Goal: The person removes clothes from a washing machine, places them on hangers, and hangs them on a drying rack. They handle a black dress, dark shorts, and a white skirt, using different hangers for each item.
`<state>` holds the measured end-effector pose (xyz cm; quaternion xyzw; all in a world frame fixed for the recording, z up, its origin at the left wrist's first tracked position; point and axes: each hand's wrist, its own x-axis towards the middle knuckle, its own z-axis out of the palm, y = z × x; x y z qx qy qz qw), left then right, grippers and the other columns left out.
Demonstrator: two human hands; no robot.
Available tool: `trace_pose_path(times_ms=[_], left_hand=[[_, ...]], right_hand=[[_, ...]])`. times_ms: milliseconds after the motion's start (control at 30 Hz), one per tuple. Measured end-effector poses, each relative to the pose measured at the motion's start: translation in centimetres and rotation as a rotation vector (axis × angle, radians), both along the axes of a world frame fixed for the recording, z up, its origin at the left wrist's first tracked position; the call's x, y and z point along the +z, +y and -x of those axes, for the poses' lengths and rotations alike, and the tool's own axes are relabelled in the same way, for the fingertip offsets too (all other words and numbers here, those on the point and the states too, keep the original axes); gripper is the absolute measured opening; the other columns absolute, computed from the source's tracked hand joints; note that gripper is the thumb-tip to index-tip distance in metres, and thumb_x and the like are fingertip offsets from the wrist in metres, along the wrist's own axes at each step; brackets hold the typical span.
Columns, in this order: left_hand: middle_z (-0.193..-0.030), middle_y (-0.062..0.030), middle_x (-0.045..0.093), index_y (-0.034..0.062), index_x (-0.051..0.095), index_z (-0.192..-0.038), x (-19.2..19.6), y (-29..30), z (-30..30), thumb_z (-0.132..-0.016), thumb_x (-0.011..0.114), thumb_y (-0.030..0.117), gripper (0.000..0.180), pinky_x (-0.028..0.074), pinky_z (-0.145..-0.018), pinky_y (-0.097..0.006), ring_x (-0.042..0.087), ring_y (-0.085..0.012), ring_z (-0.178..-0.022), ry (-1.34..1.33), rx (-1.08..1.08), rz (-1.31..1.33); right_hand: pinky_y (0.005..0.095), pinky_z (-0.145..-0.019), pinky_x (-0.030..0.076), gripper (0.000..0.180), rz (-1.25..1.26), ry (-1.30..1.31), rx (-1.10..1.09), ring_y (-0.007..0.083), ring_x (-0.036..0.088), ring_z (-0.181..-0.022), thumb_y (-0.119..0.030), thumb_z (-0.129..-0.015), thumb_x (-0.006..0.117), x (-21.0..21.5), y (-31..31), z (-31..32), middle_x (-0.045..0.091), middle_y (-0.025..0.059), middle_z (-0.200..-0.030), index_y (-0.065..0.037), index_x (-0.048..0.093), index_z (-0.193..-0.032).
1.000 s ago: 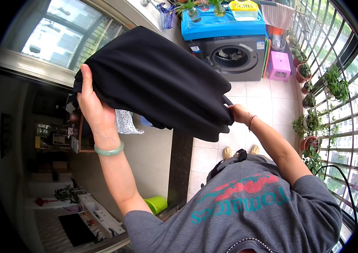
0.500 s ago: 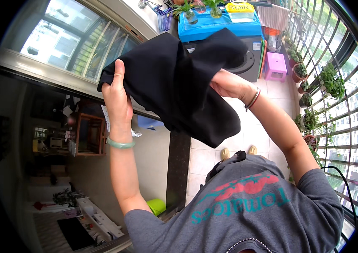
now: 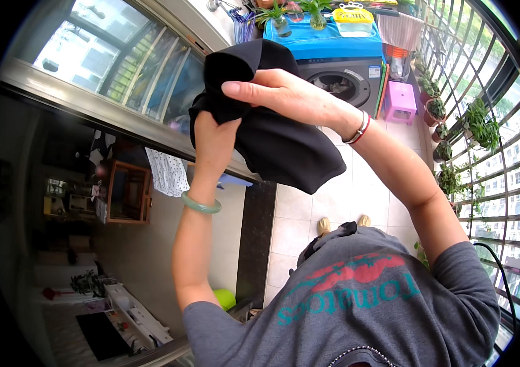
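A black cloth garment (image 3: 290,144) is held up in front of me, bunched at its upper left end and hanging down to the right. I cannot make out which kind of garment it is. My left hand (image 3: 214,137), with a green bangle on the wrist, grips it from below, its fingers hidden in the fabric. My right hand (image 3: 278,95), wearing thin bracelets, reaches across and closes on the cloth near a rounded fold, thumb pointing left. Both hands are close together, almost touching.
Beyond the cloth stands a grey front-loading washing machine (image 3: 358,82) under a blue cover (image 3: 324,44), topped with plants and a yellow basket (image 3: 353,18). A pink stool (image 3: 399,101) stands beside it. Potted plants (image 3: 436,107) line the barred window at right. Purple hangers (image 3: 243,27) hang at upper left.
My right hand has moved left across the cloth to beside my left hand, which has shifted right. The garment, spread wide before, is now gathered, and the washer's door shows.
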<state>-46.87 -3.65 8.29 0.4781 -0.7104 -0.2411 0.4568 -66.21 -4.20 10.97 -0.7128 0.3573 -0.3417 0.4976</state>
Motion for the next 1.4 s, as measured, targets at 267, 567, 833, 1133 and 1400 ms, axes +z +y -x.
trace_pose_path(times_ms=[267,567,833,1133,1400], left_hand=[[-0.104,-0.0097,0.065,-0.0067,0.062,-0.103,-1.3,-1.1,-3.4,-0.084,0.053,0.005,0.023,0.050,-0.082,-0.030,0.062,-0.0158,-0.093,0.567,0.035,-0.577],[-0.122,-0.0154,0.062,-0.0055,0.058,-0.120,-0.1,-2.1,-2.6,-0.097,0.056,0.026,0.039,0.052,-0.093,-0.034,0.063,-0.0232,-0.107,0.877,-0.115,-0.746],[-0.112,-0.0120,0.066,-0.0038,0.060,-0.116,1.8,-1.5,0.5,-0.094,0.063,0.027,0.038,0.053,-0.087,-0.030,0.065,-0.0201,-0.099,0.644,-0.274,-0.603],[-0.115,-0.0171,0.066,-0.0038,0.056,-0.123,0.6,-0.7,0.0,-0.076,0.079,0.042,0.069,0.046,-0.094,-0.034,0.062,-0.0261,-0.109,-0.264,-0.211,-0.423],[-0.096,-0.0123,0.069,-0.0094,0.061,-0.106,-0.8,0.1,0.8,-0.080,0.066,0.018,0.038,0.047,-0.083,-0.031,0.064,-0.0208,-0.091,-0.114,0.055,-0.373]], right_hand=[[0.0309,-0.074,0.050,0.052,0.528,-0.186,-0.474,0.0221,0.060,-0.076,-0.005,-0.077,0.059,-7.3,-7.0,3.4,0.065,0.0177,-0.095,-0.004,0.055,-0.129],[0.0347,-0.089,0.052,0.074,0.217,-0.249,-0.396,0.0257,0.063,-0.108,-0.037,-0.082,0.075,-8.5,-0.9,2.2,0.056,0.0194,-0.127,0.000,0.041,-0.137],[0.0393,-0.070,0.051,0.019,0.576,-0.057,-0.450,0.0362,0.065,-0.078,-0.014,-0.082,0.068,-9.7,-0.9,1.1,0.065,0.0200,-0.080,0.001,0.066,-0.093],[0.0355,-0.062,0.047,0.022,0.486,-0.321,-0.464,0.0333,0.055,-0.063,-0.017,-0.090,0.060,-2.6,-1.2,0.1,0.060,0.0214,-0.074,0.005,0.061,-0.093],[0.0310,-0.061,0.047,0.023,0.615,-0.346,-0.191,0.0155,0.053,-0.061,-0.021,-0.088,0.066,-0.1,-2.9,1.3,0.058,0.0147,-0.068,0.002,0.064,-0.092]])
